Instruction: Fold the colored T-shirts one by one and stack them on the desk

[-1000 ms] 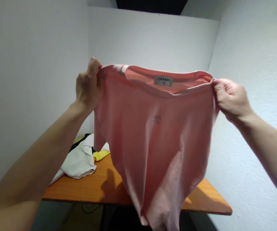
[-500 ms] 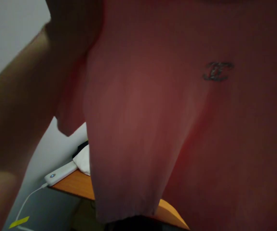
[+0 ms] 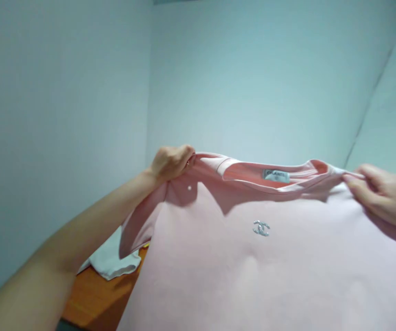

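Note:
A pink T-shirt [image 3: 260,271] with a small silver logo on the chest and a label in the collar is stretched out in front of me, front side up. My left hand [image 3: 170,162] is closed on its left shoulder, knuckles up. At the right edge of the view my right hand [image 3: 386,197] pinches the right shoulder. The shirt fills the lower right of the view and hides most of the orange table [image 3: 94,299] under it. One short sleeve hangs down at the left.
A white garment [image 3: 110,262] lies on the table at the left, partly under the hanging sleeve. Pale walls close in on the left, back and right, meeting in a corner behind the shirt.
The shirt hung upright between my raised hands, then swept close over the camera. Now it is lower and spread nearly flat, with both hands still on its shoulders.

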The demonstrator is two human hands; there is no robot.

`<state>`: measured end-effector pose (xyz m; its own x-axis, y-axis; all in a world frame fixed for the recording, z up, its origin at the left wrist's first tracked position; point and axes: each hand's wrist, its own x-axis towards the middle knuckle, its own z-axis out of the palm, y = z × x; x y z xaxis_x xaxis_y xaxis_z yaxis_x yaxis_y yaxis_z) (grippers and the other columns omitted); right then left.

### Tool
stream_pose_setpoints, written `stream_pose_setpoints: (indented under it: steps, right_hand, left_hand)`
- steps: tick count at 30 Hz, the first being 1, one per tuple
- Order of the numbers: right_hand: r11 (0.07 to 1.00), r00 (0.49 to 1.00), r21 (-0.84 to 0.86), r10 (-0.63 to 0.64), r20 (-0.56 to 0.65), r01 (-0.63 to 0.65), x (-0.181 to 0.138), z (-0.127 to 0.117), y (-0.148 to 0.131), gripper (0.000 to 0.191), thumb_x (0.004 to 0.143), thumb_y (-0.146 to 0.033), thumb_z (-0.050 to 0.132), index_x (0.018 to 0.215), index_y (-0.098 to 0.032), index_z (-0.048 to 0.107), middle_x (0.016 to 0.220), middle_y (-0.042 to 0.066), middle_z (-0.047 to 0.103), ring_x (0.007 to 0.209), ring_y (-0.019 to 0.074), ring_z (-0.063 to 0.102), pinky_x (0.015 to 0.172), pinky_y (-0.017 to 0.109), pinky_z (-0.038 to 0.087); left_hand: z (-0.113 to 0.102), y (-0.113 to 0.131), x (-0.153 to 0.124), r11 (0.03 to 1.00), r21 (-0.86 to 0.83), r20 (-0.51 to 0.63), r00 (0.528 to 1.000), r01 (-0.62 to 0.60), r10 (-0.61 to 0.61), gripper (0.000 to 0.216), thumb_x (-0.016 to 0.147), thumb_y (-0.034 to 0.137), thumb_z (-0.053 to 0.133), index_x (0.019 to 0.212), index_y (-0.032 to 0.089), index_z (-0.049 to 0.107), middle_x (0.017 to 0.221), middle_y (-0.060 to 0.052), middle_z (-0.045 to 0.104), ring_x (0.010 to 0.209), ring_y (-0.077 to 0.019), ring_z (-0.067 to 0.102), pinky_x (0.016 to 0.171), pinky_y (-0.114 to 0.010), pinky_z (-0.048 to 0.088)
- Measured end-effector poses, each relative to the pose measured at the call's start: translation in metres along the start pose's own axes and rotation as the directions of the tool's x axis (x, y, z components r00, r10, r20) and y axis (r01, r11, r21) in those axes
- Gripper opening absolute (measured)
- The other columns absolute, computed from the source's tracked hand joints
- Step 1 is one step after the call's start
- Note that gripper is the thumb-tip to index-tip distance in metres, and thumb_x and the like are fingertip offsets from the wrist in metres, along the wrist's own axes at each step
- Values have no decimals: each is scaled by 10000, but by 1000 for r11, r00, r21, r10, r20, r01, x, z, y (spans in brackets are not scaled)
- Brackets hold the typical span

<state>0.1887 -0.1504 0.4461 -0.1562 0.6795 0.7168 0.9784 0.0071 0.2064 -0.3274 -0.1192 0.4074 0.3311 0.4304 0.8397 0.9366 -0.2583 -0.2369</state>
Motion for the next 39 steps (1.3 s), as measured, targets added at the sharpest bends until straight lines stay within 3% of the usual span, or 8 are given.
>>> stream_pose_setpoints:
  steps: [4, 7, 10, 15, 17, 28, 35, 39]
  right_hand:
    - [992, 978, -72, -84, 191, 99, -17, 93, -71, 311, 996, -379, 419, 1069, -97, 529, 1013, 176, 608, 899, 225, 571, 726, 291, 373]
    - [990, 970, -138, 31, 243, 3, -104, 187, -111, 396, 931, -365, 528, 1219, -95, 508, 1158, 210, 558, 1077, 321, 533, 833, 382, 400]
    - [999, 858, 38, -40, 512, 24, -203, 248, -133, 383, 950, -418, 430, 1213, -181, 574, 1194, 169, 578, 1092, 325, 558, 873, 458, 433]
    - [990, 672, 41, 62, 738, -137, -295, 295, -133, 640, 862, -669, 361, 1444, -403, 377, 1523, 70, 329, 1377, 433, 268, 962, 713, 302]
    - [988, 663, 26, 82, 744, -151, -309, 305, -126, 674, 848, -695, 330, 1466, -425, 322, 1566, 43, 228, 1409, 418, 196, 988, 742, 237]
    - [973, 653, -2, 157, 741, -232, -294, 343, -96, 723, 865, -732, 202, 1505, -396, 223, 1597, 41, 92, 1433, 387, 124, 1030, 728, 166]
    - [982, 687, -1, 132, 715, -188, -304, 368, -73, 737, 834, -701, 256, 1505, -395, 235, 1590, 22, 128, 1425, 388, 162, 1040, 727, 156]
    - [977, 722, 40, 126, 680, -208, -306, 363, -75, 727, 798, -691, 317, 1468, -408, 339, 1561, 12, 239, 1412, 426, 171, 1019, 758, 168]
  left_hand:
    - [78, 46, -24, 996, -52, 234, 970, 77, -62, 282, 947, 285, 405, 1067, 117, 597, 1010, -143, 658, 929, -229, 625, 774, -325, 464]
    - [136, 130, -106, 993, -63, 334, 940, 98, -71, 287, 912, 213, 429, 1115, 107, 602, 1192, -181, 607, 1105, -255, 571, 899, -372, 456]
    - [168, 191, -197, 989, -102, 469, 882, 110, -50, 298, 912, 308, 438, 1010, 158, 677, 1169, -159, 638, 1119, -269, 581, 952, -403, 451]
    - [195, 210, -272, 910, -140, 854, 513, 391, -89, 746, 880, 672, 267, 1447, 208, 409, 1544, -188, 280, 1433, -413, 188, 1119, -625, 174]
    - [205, 210, -281, 891, -142, 892, 445, 431, -73, 798, 873, 700, 207, 1498, 213, 305, 1579, -172, 163, 1450, -405, 83, 1134, -630, 99]
    - [251, 219, -260, 896, -327, 811, 577, 299, 103, 667, 928, 571, 262, 1475, 197, 341, 1565, -142, 257, 1446, -318, 214, 1157, -526, 177]
    - [241, 118, -269, 947, 14, 626, 735, 322, -259, 484, 914, 360, 389, 1345, 183, 524, 1571, -131, 248, 1478, -311, 15, 1148, -590, -91]
    - [240, 57, -282, 884, 251, 648, 610, 394, -456, 783, 760, 567, 622, 1452, 300, 374, 1594, -147, 155, 1451, -424, -55, 1046, -737, -73]
